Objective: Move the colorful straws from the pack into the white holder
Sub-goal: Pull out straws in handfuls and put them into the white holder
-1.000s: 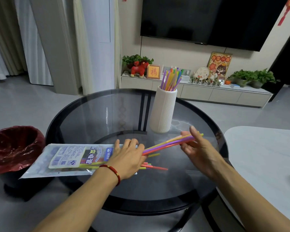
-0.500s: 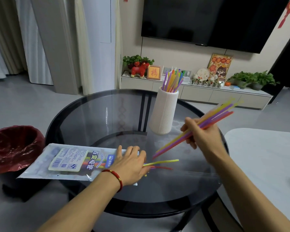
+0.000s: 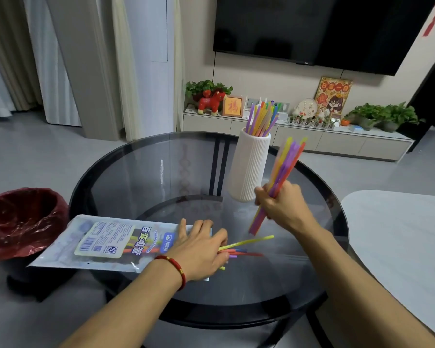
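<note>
The step in hand is the carrying of one bunch of straws from the pack to the holder. The right hand (image 3: 284, 207) has its fingers (image 3: 263, 197) closed around a bundle of straws (image 3: 285, 167), which stands nearly upright, tilted a little to the right, just beside the white holder (image 3: 251, 169) and to its right; the lower ends hang above the glass worktop (image 3: 141, 177) and do not touch it. The holder already carries many straws that fan out of its mouth. The left hand (image 3: 201, 249) lies flat with the fingers spread on the open end of the pack (image 3: 106, 244), pressing it down rather than gripping it. Some loose straws (image 3: 246, 243) stick out from the pack under this hand, and more colours show through the plastic, so the task seems only partly done. The next move probably calls for lifting the bundle until its lower ends are higher than the rim, bringing it left over the opening and letting it slide down among the straws already there, without knocking the tall holder. Compared with half a second ago, the bundle has turned from a low slant to almost vertical and has come closer to the holder, while the left hand has stayed on the pack.
</note>
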### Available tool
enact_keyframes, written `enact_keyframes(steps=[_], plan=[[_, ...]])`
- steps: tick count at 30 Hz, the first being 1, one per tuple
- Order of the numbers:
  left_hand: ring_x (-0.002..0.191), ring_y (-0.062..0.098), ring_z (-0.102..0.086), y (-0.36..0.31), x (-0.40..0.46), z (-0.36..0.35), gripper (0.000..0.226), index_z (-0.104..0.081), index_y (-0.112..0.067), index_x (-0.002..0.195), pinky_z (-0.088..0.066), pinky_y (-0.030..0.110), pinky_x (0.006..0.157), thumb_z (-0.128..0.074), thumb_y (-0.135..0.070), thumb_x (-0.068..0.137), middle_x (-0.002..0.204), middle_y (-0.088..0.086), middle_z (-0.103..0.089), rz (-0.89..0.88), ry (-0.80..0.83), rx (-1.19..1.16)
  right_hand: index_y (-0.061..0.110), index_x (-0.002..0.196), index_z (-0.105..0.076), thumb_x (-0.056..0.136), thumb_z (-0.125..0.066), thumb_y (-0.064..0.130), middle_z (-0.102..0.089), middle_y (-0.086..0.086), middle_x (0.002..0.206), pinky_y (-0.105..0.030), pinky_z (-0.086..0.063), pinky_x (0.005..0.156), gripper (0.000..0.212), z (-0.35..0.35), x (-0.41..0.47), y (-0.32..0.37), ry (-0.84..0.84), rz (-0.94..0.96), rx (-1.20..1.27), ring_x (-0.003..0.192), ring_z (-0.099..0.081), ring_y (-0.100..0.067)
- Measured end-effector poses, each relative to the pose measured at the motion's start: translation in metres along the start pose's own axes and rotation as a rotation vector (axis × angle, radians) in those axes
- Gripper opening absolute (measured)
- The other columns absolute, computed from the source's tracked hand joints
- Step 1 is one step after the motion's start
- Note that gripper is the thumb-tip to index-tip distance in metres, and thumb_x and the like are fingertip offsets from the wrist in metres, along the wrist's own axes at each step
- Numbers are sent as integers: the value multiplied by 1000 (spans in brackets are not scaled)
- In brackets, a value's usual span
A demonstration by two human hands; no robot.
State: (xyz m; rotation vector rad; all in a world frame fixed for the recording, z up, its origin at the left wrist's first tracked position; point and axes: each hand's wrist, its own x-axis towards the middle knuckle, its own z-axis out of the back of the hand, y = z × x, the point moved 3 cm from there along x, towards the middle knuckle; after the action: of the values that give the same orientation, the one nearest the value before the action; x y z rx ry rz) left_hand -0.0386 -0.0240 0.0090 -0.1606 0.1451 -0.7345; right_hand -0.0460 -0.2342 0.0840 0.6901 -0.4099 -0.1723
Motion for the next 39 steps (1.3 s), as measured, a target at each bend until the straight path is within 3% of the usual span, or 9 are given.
enact_keyframes(steps=[5, 9, 16, 19, 25, 30, 33, 36, 39], plan=[[139, 27, -28, -2, 2, 1, 27, -44, -32, 108, -5, 66, 117, -43, -56, 96, 143, 5, -39, 15, 2, -32, 6, 74, -76, 102, -61, 22, -65, 9, 60, -23, -57, 52, 35, -11, -6, -4, 28, 25, -34, 48, -64, -8], [137, 23, -28, -2, 7, 5, 20, -44, -32, 99, -6, 63, 118, -51, -51, 95, 141, 1, -40, 22, -9, -92, 7, 76, -75, 104, -60, 25, -68, -7, 55, -28, -58, 47, 36, -3, -7, -7, 21, -1, 88, 40, -63, -12], [131, 21, -34, -5, 13, 7, 23, -48, -31, 106, -10, 56, 119, -49, -52, 95, 130, -4, -46, 6, -29, -146, 7, 68, -74, 92, -63, 22, -68, -12, 51, -28, -49, 40, 30, 50, 40, 25, -387, -54, 660, 42, -61, -23], [132, 20, -34, -2, 15, 10, 29, -50, -31, 114, -11, 54, 120, -46, -53, 96, 131, -4, -46, 2, -84, -172, 9, 68, -71, 94, -64, 23, -67, -8, 53, -26, -48, 40, 30, 72, 68, 42, -500, -26, 746, 43, -61, -22], [133, 19, -31, 1, 16, 14, 25, -52, -30, 116, -12, 54, 120, -48, -45, 96, 130, -5, -46, -4, -163, -204, 9, 71, -71, 98, -58, 21, -69, -15, 61, -33, -52, 42, 33, 73, 112, 70, -479, 66, 356, 45, -65, -25], [129, 19, -33, 2, 17, 18, 21, -53, -29, 114, -22, 53, 116, -49, -37, 95, 126, -5, -48, -18, -231, -201, -9, 75, -71, 95, -58, 14, -71, -23, 63, -49, -64, 50, 33, 58, 126, 86, -406, 58, 95, 49, -73, -32], [130, 19, -32, 2, 16, 22, 25, -54, -28, 117, -21, 53, 116, -49, -34, 94, 128, -4, -48, -14, -242, -220, -5, 79, -73, 93, -64, 20, -73, -19, 73, -45, -64, 64, 31, 54, 132, 94, -346, 28, -78, 65, -74, -34], [133, 18, -30, 1, 16, 25, 28, -52, -27, 123, -19, 53, 118, -50, -32, 95, 133, -4, -48, -20, -254, -247, 2, 74, -69, 89, -74, 35, -69, -13, 69, -39, -60, 57, 36, 57, 133, 101, -356, -18, -155, 66, -72, -32], [135, 18, -30, 1, 15, 28, 29, -52, -27, 125, -18, 52, 119, -50, -32, 96, 135, -3, -49, -11, -259, -254, 2, 93, -72, 86, -77, 50, -75, -17, 93, -44, -65, 72, 49, 67, 134, 108, -397, -32, -117, 77, -75, -29]])
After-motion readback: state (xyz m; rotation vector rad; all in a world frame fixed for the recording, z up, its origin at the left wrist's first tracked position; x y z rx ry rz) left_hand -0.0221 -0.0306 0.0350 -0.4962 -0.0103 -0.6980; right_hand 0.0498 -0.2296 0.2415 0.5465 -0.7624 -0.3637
